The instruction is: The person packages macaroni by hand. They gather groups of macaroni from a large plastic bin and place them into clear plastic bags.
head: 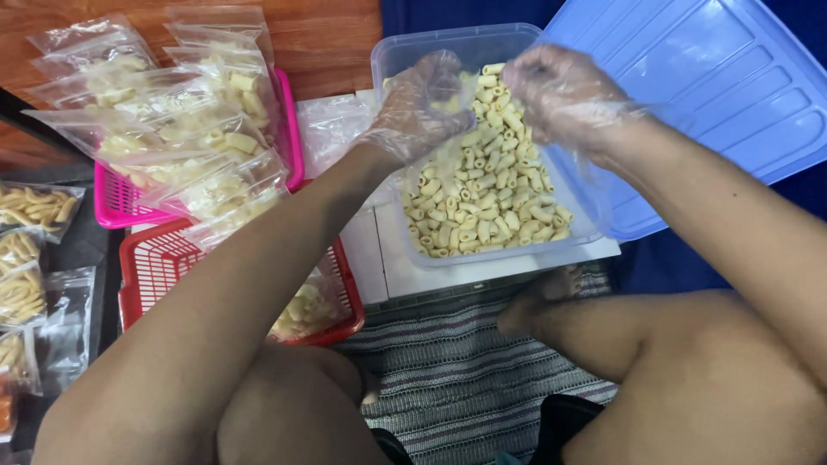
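Both hands wear thin clear plastic gloves and hover over a clear plastic tub (594,226) of pale yellow, short tube-shaped pieces (482,202). My left hand (422,103) is curled above the tub's back left, with a few yellow pieces showing through its fingers. My right hand (564,90) is bent over the top of the pile at the back, fingertips at the pieces. Whether the right hand grips anything is unclear through the glove.
A blue tub lid (715,77) leans at the right. A pink basket (289,129) and a red basket (151,267) hold filled clear bags (207,129). More bags of snacks (30,258) lie at the far left. My knees and a striped mat (448,362) are below.
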